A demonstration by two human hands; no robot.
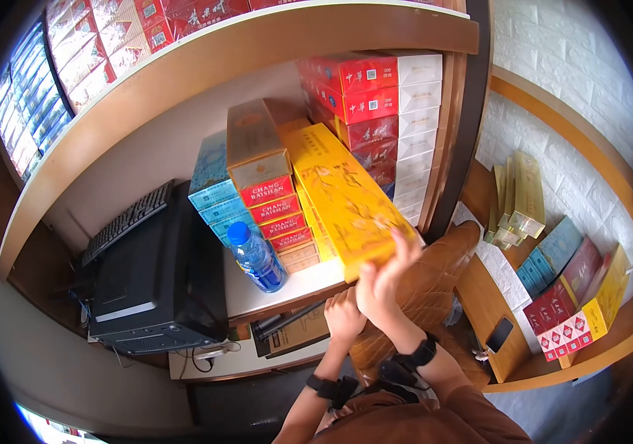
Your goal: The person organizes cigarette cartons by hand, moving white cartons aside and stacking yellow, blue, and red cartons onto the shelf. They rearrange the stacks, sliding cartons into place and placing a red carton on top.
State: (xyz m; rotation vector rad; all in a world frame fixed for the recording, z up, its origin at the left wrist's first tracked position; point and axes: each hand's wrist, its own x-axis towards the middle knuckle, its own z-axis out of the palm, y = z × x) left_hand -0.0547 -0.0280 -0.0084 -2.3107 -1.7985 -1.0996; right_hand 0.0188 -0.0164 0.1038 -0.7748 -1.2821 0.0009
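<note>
My right hand grips the near end of a long yellow cigarette carton, thumb and fingers at its edge. The carton juts out from the shelf, its floral top facing up. Just to the left and lower, my left hand is curled closed beside my right wrist; what it holds, if anything, is hidden. Left of the yellow carton are stacked red Chang Baishan cartons under a brown box, and light-blue cartons. A blue-capped plastic bottle stands in front of them.
Red-and-white cartons are piled at the shelf's right end. A black computer case with a keyboard sits at left. A brown quilted chair is close to my arms. Right, a wooden shelf holds more cartons and a phone.
</note>
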